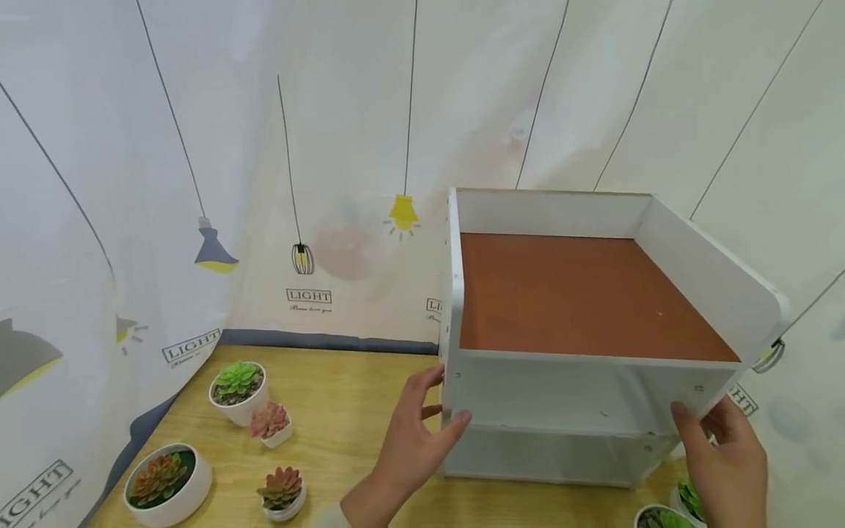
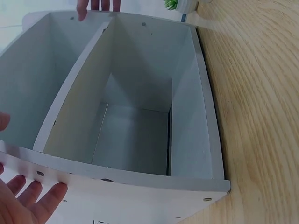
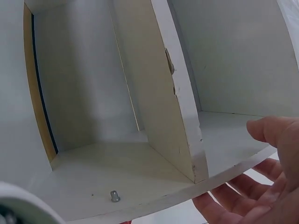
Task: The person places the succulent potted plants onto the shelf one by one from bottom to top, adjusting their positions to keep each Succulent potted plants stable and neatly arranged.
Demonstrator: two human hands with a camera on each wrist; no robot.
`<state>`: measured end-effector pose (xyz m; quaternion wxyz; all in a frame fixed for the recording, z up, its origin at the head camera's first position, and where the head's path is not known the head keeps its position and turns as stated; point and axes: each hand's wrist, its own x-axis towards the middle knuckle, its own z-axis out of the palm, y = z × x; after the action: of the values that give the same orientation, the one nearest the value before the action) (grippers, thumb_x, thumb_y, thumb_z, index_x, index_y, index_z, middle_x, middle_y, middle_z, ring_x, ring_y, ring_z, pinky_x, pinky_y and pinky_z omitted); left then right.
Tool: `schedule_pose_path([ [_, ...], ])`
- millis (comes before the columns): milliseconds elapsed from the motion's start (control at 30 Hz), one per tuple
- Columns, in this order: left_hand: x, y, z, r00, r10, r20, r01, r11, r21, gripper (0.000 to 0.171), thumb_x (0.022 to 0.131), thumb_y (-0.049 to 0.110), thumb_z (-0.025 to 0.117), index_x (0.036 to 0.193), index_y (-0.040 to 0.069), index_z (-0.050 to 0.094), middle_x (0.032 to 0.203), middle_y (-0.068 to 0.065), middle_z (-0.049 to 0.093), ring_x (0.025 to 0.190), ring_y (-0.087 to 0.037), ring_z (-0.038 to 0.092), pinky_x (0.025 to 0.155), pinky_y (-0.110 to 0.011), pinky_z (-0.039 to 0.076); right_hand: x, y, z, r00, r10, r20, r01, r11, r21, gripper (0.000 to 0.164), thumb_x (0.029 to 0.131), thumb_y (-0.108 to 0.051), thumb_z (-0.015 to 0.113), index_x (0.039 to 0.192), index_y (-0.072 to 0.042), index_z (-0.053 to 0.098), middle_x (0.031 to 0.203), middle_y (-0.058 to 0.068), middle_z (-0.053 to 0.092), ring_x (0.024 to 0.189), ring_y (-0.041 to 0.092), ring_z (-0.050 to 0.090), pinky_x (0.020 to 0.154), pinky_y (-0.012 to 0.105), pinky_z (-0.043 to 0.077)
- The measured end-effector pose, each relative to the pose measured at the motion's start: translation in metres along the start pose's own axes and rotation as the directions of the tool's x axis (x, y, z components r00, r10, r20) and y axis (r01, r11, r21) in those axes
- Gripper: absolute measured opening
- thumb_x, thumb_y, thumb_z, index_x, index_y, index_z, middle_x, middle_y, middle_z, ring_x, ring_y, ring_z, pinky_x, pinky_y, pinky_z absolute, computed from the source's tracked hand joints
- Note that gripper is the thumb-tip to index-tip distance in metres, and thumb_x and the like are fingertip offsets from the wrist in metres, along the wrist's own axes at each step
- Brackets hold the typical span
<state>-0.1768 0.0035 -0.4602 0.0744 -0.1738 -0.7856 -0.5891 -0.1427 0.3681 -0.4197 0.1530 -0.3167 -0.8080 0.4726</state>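
Observation:
A white desktop shelf (image 1: 561,458) with a reddish-brown top board (image 1: 581,293) stands on the wooden table, its open front facing me. My left hand (image 1: 411,449) grips the front edge of its left side panel, fingers on the outside and thumb around the front. On the opposite side, my right hand (image 1: 729,458) holds the right panel between thumb and fingers. Both wrist views look into the shelf's bare compartments, split by a middle board (image 2: 77,93). A small metal peg (image 3: 115,196) juts from the inner side wall in the right wrist view.
Left of the shelf, potted succulents stand on the table (image 1: 343,396): a green one (image 1: 239,392), a pink one (image 1: 271,424), a reddish one (image 1: 282,493) and a wide-bowl one (image 1: 168,484). More green plants (image 1: 663,517) sit near my right hand. A lamp-printed curtain (image 1: 356,147) hangs behind.

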Motion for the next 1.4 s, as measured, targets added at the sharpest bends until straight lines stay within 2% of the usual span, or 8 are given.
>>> schedule_pose_path([
  [167, 0.001, 0.002, 0.002, 0.999, 0.015, -0.033, -0.014, 1.0, 0.027, 0.067, 0.094, 0.025, 0.078, 0.15, 0.036, 0.044, 0.144, 0.006, 0.052, 0.134, -0.018, 0.053, 0.096, -0.039, 0.061, 0.002, 0.003, 0.002, 0.998, -0.038, -0.042, 0.037, 0.999, -0.037, 0.057, 0.107, -0.04, 0.054, 0.161, -0.035, 0.039, 0.159, 0.012, 0.05, 0.126, 0.028, 0.053, 0.107, 0.057, 0.05],
  [467, 0.001, 0.0, 0.005, 0.996, 0.035, -0.076, -0.031, 0.998, 0.047, 0.065, 0.093, 0.017, 0.079, 0.148, 0.031, 0.047, 0.141, 0.004, 0.054, 0.131, -0.02, 0.057, 0.093, -0.027, 0.061, 0.005, 0.01, 0.004, 0.996, -0.021, -0.081, 0.019, 0.999, -0.027, 0.055, 0.105, -0.04, 0.056, 0.155, -0.017, 0.051, 0.155, 0.016, 0.053, 0.142, 0.04, 0.051, 0.111, 0.062, 0.049],
  [600, 0.002, 0.0, 0.007, 0.994, 0.039, -0.101, -0.032, 0.997, 0.072, 0.06, 0.093, 0.016, 0.078, 0.145, 0.029, 0.051, 0.138, 0.006, 0.056, 0.128, -0.017, 0.058, 0.091, -0.025, 0.061, 0.005, 0.015, 0.005, 0.995, -0.023, -0.097, 0.017, 0.998, -0.066, 0.051, 0.103, -0.037, 0.06, 0.15, -0.016, 0.057, 0.146, 0.015, 0.062, 0.119, 0.021, 0.063, 0.086, 0.029, 0.059],
  [700, 0.002, -0.001, 0.009, 0.992, 0.045, -0.119, -0.033, 0.994, 0.103, 0.057, 0.093, 0.015, 0.077, 0.143, 0.027, 0.052, 0.137, 0.007, 0.056, 0.127, -0.016, 0.058, 0.089, -0.025, 0.062, 0.006, 0.019, 0.005, 0.995, -0.043, -0.093, 0.032, 0.993, -0.112, 0.05, 0.103, -0.035, 0.06, 0.147, -0.012, 0.059, 0.136, 0.018, 0.066, 0.095, 0.01, 0.056, 0.06, 0.015, 0.044],
  [900, 0.002, -0.001, 0.012, 0.991, 0.041, -0.128, -0.022, 0.989, 0.146, 0.055, 0.094, 0.014, 0.075, 0.142, 0.024, 0.051, 0.136, 0.006, 0.055, 0.126, -0.016, 0.058, 0.089, -0.028, 0.063, 0.006, 0.024, 0.004, 0.997, -0.063, -0.034, 0.057, 0.987, -0.148, 0.051, 0.104, -0.034, 0.06, 0.146, -0.007, 0.058, 0.136, 0.022, 0.065, 0.092, 0.004, 0.054, 0.061, 0.017, 0.042],
  [1000, 0.002, 0.0, 0.011, 0.992, 0.04, -0.119, -0.021, 0.988, 0.153, 0.055, 0.094, 0.013, 0.074, 0.143, 0.022, 0.05, 0.137, 0.005, 0.055, 0.127, -0.016, 0.057, 0.09, -0.029, 0.063, 0.006, 0.025, 0.004, 0.997, -0.07, -0.017, 0.066, 0.985, -0.159, 0.05, 0.104, -0.033, 0.06, 0.147, -0.007, 0.056, 0.136, 0.022, 0.064, 0.096, 0.008, 0.056, 0.065, 0.02, 0.043],
  [1133, 0.002, 0.0, 0.01, 0.993, 0.036, -0.112, -0.018, 0.988, 0.157, 0.055, 0.094, 0.012, 0.074, 0.143, 0.021, 0.05, 0.137, 0.003, 0.054, 0.127, -0.017, 0.057, 0.091, -0.03, 0.063, 0.006, 0.024, 0.005, 0.996, -0.085, -0.018, 0.08, 0.981, -0.175, 0.048, 0.104, -0.031, 0.06, 0.146, -0.007, 0.057, 0.13, 0.023, 0.066, 0.099, 0.019, 0.058, 0.062, 0.022, 0.042],
  [1400, 0.002, 0.0, 0.011, 0.994, 0.038, -0.103, -0.018, 0.982, 0.188, 0.055, 0.095, 0.012, 0.073, 0.143, 0.02, 0.05, 0.137, 0.003, 0.054, 0.127, -0.018, 0.057, 0.092, -0.028, 0.063, 0.004, 0.023, 0.008, 0.994, -0.094, -0.052, 0.082, 0.978, -0.192, 0.047, 0.102, -0.025, 0.061, 0.145, -0.006, 0.057, 0.126, 0.024, 0.067, 0.104, 0.028, 0.058, 0.056, 0.02, 0.039],
])
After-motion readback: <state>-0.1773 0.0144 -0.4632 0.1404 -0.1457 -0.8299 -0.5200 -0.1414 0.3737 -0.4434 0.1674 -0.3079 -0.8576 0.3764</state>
